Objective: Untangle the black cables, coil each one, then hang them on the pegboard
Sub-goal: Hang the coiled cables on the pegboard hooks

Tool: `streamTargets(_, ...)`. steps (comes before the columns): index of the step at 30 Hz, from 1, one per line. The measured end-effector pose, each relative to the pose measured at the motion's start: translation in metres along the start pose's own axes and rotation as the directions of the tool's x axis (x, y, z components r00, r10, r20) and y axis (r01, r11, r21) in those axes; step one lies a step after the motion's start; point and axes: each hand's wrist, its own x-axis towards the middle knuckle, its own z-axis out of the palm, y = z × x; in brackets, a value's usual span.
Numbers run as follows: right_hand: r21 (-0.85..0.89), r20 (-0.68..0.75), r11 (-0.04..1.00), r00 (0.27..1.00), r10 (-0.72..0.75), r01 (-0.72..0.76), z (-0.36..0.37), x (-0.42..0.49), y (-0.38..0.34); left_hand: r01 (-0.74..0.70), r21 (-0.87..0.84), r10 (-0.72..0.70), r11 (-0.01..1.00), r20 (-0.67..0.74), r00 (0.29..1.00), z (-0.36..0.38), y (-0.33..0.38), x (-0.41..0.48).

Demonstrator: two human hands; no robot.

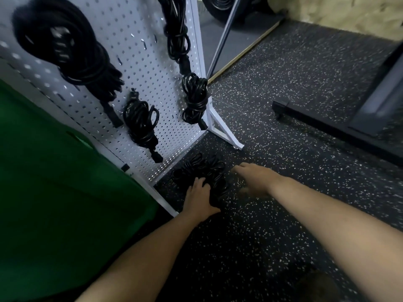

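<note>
Lying in a loose heap on the speckled floor (305, 83), the black cables (205, 171) sit right at the foot of the pegboard (139, 68). The left hand (199, 199) rests on the heap, fingertips buried among the strands; whether it grips them I cannot tell. The right hand (255, 179), blurred, reaches in beside it with fingers stretched out, holding nothing. Four coiled bundles (141, 123) hang on the board.

Tangled black cables (207, 171) lie at the white pegboard (139, 62) foot.
</note>
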Motion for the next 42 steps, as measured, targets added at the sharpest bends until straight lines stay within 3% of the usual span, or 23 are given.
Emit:
streamTargets(3,0.25,-0.102,0.968,0.994,0.038,-0.011,-0.015,-0.008,0.0,-0.011,-0.197,0.006,0.98,-0.024,1.0,-0.05,0.014,-0.011)
streamTargets(5,0.528,-0.203,0.849,0.975,0.089,0.033,-0.032,-0.017,-0.005,-0.042,-0.214,0.024,0.976,-0.084,0.996,-0.089,0.027,-0.023)
streamTargets(8,0.787,-0.283,0.597,0.951,0.127,0.154,-0.064,-0.033,-0.018,-0.125,-0.166,0.089,0.978,-0.206,0.974,-0.147,0.05,-0.05)
streamTargets(12,0.879,-0.362,0.366,0.927,0.094,0.306,-0.111,-0.062,-0.028,-0.258,0.011,0.25,0.966,-0.292,0.923,-0.219,0.079,-0.095)
streamTargets(14,0.84,-0.401,0.399,0.916,0.0,0.368,-0.136,-0.083,-0.027,-0.314,0.132,0.34,0.94,-0.312,0.887,-0.249,0.092,-0.118)
streamTargets(19,0.642,-0.443,0.647,0.888,-0.124,0.411,-0.186,-0.133,-0.039,-0.33,0.529,0.525,0.782,-0.273,0.807,-0.309,0.127,-0.163)
streamTargets(22,0.398,-0.509,0.816,0.841,-0.185,0.42,-0.201,-0.147,-0.062,-0.36,0.601,0.592,0.714,-0.243,0.769,-0.333,0.143,-0.175)
streamTargets(24,0.318,-0.535,0.852,0.821,-0.202,0.416,-0.206,-0.154,-0.075,-0.381,0.595,0.61,0.707,-0.242,0.754,-0.347,0.151,-0.181)
streamTargets(26,0.275,-0.608,0.862,0.772,-0.187,0.426,-0.208,-0.155,-0.081,-0.415,0.578,0.653,0.702,-0.291,0.7,-0.361,0.155,-0.185)
streamTargets(29,0.243,-0.752,0.836,0.639,-0.159,0.493,-0.209,-0.149,-0.081,-0.447,0.58,0.704,0.681,-0.351,0.617,-0.377,0.155,-0.187)
streamTargets(33,0.308,-0.833,0.745,0.547,-0.09,0.592,-0.212,-0.144,-0.081,-0.363,0.659,0.723,0.659,-0.421,0.548,-0.399,0.154,-0.182)
streamTargets(39,0.403,-0.873,0.667,0.481,0.076,0.626,-0.229,-0.118,-0.079,-0.387,0.462,0.597,0.798,-0.521,0.61,-0.43,0.15,-0.175)
streamTargets(42,0.435,-0.879,0.585,0.465,0.109,0.685,-0.242,-0.1,-0.08,-0.377,0.393,0.544,0.839,-0.629,0.555,-0.434,0.147,-0.16)
